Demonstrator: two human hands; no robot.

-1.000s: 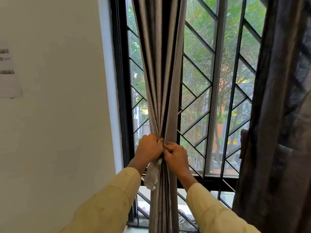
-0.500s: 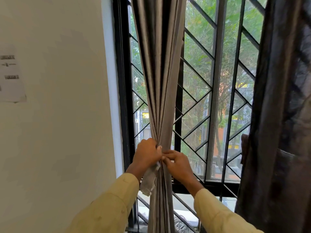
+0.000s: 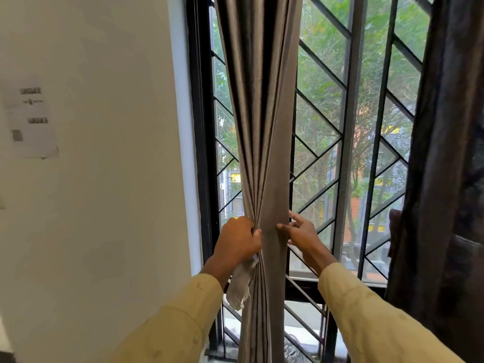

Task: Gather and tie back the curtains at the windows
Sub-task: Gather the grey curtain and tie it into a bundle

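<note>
Paper (image 3: pixel 28 119) on wall (image 3: pixel 104 192), print too blurred to read, curtain (image 3: pixel 264 127) gathered at window (image 3: pixel 324 106), left hand (image 3: pixel 237 241) curled round its folds and a pale strip (image 3: pixel 239 286), right hand (image 3: pixel 301 235) fingers (image 3: pixel 293 217) spread, thumb on curtain edge, 2nd curtain (image 3: pixel 445 179) cut off right

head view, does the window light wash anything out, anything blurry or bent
In the head view, daylight through the window grille backlights the scene: the dark curtain goes nearly black, while the folds of the grey curtain, the left hand and the right hand are readable. Same view: the print on the paper is too blurred to read, and the grille's uprights lean, likely wide-angle distortion.
</note>
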